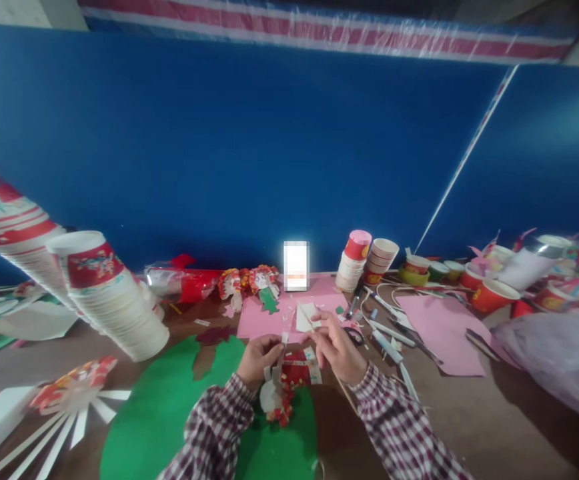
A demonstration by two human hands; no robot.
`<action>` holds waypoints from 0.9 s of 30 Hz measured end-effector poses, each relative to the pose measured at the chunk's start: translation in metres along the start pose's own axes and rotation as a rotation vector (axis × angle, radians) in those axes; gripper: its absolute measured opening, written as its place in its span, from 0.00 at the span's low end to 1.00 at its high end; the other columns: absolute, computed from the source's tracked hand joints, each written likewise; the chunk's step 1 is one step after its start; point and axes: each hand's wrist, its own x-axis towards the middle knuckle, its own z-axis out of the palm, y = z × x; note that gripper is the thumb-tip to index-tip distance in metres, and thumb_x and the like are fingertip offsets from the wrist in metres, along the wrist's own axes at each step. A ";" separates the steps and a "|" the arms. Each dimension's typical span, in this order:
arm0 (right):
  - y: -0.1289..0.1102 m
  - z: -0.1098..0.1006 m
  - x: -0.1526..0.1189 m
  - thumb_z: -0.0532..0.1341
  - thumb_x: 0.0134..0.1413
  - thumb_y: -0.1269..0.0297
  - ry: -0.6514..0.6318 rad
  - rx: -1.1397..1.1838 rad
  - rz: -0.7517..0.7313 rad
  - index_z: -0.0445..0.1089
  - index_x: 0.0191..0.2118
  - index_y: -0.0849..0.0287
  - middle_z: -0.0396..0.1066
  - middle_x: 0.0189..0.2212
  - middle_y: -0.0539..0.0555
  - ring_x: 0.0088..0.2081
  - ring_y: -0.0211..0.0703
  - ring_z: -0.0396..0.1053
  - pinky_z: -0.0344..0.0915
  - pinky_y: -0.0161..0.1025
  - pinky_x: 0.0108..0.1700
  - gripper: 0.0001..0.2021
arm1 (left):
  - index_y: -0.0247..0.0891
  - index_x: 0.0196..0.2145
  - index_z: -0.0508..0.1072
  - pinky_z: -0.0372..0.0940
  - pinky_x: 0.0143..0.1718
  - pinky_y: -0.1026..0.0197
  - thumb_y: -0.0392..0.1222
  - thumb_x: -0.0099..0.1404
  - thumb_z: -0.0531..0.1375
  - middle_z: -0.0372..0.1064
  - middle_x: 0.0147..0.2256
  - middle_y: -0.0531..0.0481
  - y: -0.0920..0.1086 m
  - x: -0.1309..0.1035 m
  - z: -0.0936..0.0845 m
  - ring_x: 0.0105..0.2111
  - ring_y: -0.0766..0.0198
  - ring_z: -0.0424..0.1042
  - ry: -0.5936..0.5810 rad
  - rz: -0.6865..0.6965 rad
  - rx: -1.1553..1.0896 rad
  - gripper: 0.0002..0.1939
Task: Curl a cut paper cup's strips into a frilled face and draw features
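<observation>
My left hand (259,360) is closed, thumb and fingers pinching a small white strip (285,338). Just below it a paper cutout (273,395), pale with a red and orange frilly edge, hangs over the green paper (154,407). My right hand (338,347) holds a thin light stick (345,395) between its fingers, its upper end over a small white paper piece (307,316). That piece lies on a pink sheet (259,320). Between and below the hands is a red and white printed piece (297,368).
Tall stacks of paper cups (114,300) lean at left; shorter stacks (351,270) stand at the back. Decorated cutouts (264,283) lie behind my hands. At right are scissors (422,340), a glue gun (387,345), another pink sheet (442,333), cups and a plastic bag (559,360).
</observation>
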 end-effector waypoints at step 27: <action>0.005 0.005 -0.001 0.51 0.55 0.74 0.043 -0.826 -0.281 0.65 0.45 0.54 0.69 0.35 0.52 0.37 0.39 0.66 0.62 0.34 0.39 0.14 | 0.32 0.31 0.71 0.62 0.26 0.65 0.42 0.43 0.66 0.71 0.26 0.49 0.008 -0.004 0.001 0.24 0.67 0.69 -0.002 -0.037 -0.171 0.16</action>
